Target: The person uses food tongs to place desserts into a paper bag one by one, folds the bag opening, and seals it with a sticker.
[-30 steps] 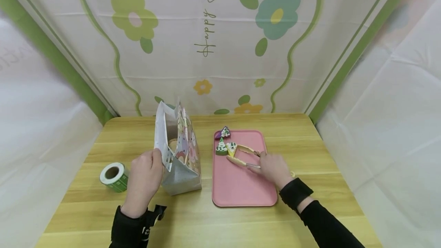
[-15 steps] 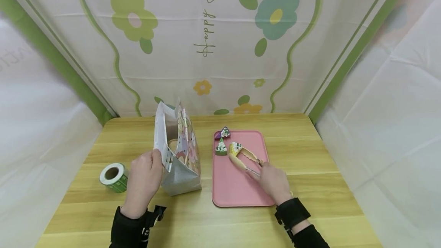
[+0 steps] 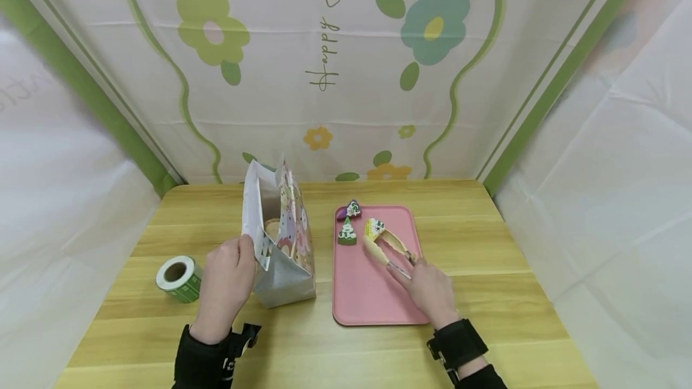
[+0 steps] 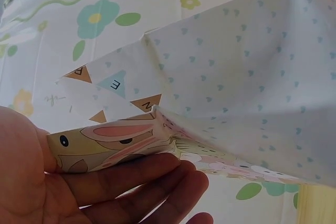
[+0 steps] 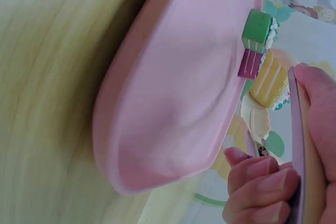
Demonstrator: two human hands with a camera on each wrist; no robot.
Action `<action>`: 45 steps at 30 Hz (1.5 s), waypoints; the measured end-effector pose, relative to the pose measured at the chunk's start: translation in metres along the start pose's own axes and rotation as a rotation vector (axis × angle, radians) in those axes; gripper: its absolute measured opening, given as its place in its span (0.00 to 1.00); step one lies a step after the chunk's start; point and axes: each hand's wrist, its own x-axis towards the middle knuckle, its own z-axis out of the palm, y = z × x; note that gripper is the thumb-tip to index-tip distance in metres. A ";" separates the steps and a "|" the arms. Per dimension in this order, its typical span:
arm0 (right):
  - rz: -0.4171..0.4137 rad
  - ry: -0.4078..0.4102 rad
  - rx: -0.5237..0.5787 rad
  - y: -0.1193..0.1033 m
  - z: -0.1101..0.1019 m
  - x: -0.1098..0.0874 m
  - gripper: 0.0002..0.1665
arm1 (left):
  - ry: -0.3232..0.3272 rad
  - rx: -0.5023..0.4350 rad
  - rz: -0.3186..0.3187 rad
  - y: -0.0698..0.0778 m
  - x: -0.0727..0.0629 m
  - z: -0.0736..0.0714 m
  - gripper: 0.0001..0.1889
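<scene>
My left hand (image 3: 226,278) pinches the near rim of a paper bag (image 3: 289,284) printed with cartoon animals. The bag stands upright with its mouth open, and a round tan item (image 3: 272,228) shows inside. In the left wrist view, the thumb and fingers lie on either side of the bag's edge (image 4: 113,137). My right hand (image 3: 429,293) grips cream-tipped tongs (image 3: 378,254) over the pink tray (image 3: 373,302). Between the tongs' tips is a yellow toy cake slice (image 3: 374,228) with white topping. Left of it, a green slice (image 3: 347,233) and a purple slice (image 3: 351,210) sit on the tray.
A roll of green labels (image 3: 186,286) stands left of the left hand on the wooden table (image 3: 303,353). Behind the table hangs a flower-printed cloth (image 3: 259,101), and white cloth sides rise at left and right.
The tongs have closed on the yellow cake slice and carried it a little to the right, away from the green slice. The left hand and bag have stayed put.
</scene>
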 end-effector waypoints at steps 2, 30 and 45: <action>0.010 0.002 0.015 0.000 -0.001 0.000 0.46 | 0.002 0.003 0.003 0.000 0.000 0.000 0.29; 0.034 0.069 0.068 -0.013 -0.038 -0.004 0.46 | 0.013 0.009 0.022 0.000 -0.001 -0.002 0.28; -0.005 0.138 0.142 -0.041 -0.073 -0.010 0.50 | 0.021 0.012 0.021 0.000 -0.002 -0.004 0.28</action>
